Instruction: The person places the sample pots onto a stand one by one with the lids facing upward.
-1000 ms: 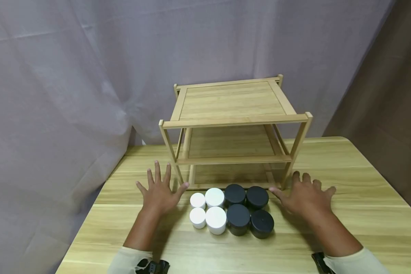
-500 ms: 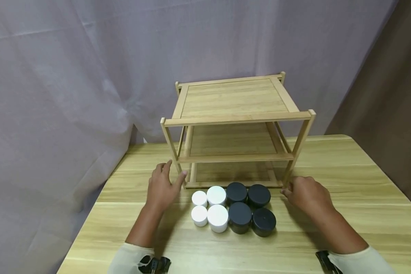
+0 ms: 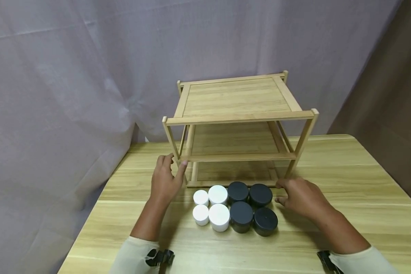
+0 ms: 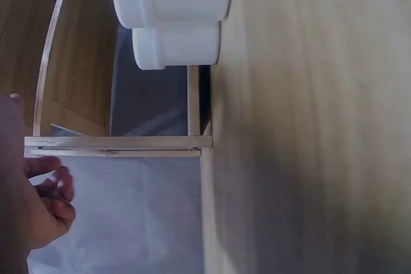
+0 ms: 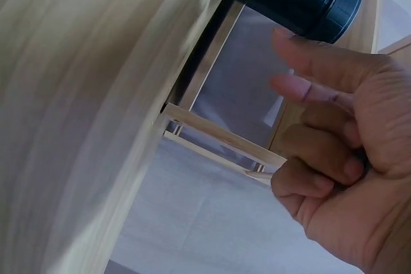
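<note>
Two rows of round lidded jars stand on the table: small white jars [image 3: 200, 214], larger white jars [image 3: 219, 217] and black jars [image 3: 241, 215]. Behind them is a wooden tiered rack [image 3: 239, 97]. My left hand [image 3: 164, 182] is beside the rack's left front leg, thumb apart from loosely bent fingers, nothing held; whether it touches the leg I cannot tell. Just right of the rear right black jar [image 3: 260, 195], my right hand [image 3: 303, 196] holds its thumb and index finger apart. In the right wrist view, its other fingers [image 5: 321, 152] are curled around nothing.
The wooden table [image 3: 356, 182] extends to both sides of the jars. Grey cloth [image 3: 89, 76] hangs behind the rack and along the left, with a brown drape [image 3: 387, 95] at the right.
Both hands have gone from widely spread fingers to bent ones. The left has moved forward along the rack's leg; the right has come left toward the black jars. The jars keep their arrangement.
</note>
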A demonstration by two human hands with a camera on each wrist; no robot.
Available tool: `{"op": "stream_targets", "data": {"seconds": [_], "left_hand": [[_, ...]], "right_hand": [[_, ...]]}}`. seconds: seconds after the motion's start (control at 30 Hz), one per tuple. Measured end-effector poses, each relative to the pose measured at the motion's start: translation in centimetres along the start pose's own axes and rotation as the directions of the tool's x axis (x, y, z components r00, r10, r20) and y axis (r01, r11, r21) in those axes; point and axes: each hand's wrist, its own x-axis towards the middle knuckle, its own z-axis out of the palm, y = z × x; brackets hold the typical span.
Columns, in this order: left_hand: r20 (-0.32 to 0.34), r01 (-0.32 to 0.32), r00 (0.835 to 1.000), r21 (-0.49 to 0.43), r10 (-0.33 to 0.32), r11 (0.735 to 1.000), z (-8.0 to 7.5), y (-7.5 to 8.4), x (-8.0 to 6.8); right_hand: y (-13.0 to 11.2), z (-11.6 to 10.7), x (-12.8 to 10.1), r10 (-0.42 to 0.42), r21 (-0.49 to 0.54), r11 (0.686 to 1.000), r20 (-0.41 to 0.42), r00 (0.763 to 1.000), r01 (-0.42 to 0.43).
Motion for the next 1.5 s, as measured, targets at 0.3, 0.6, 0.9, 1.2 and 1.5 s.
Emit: {"op": "stream_targets", "data": {"seconds": [0.3, 0.6, 0.9, 1.2, 1.5], "left_hand": [[-0.133, -0.099, 0.988, -0.184, 0.075, 0.978, 0.5, 0.9, 1.3], [-0.21, -0.134, 0.976, -0.346, 0.062, 0.929, 1.4, 1.9, 2.4], [-0.195, -0.093, 0.98, -0.645, -0.046, 0.758, 1.6, 2.7, 3.0], [-0.205, -0.139, 0.977, -0.832, -0.064, 0.536, 1.8, 3.4, 4.0], [-0.234, -0.145, 0.969, -0.808, -0.085, 0.571, 2.2, 3.6, 4.0]], "right_hand": [[0.0, -0.1, 0.0, -0.019, 0.111, 0.994, 0.054, 0.998, 0.013], [0.2, 0.0, 0.5, -0.08, 0.35, 0.936, 0.157, 0.984, 0.021], [0.5, 0.6, 0.9, -0.138, 0.522, 0.853, 0.228, 0.964, -0.001], [0.7, 0.8, 0.9, -0.178, 0.544, 0.839, 0.241, 0.954, 0.019], [0.8, 1.1, 0.9, -0.201, 0.542, 0.839, 0.233, 0.952, 0.045]]}}
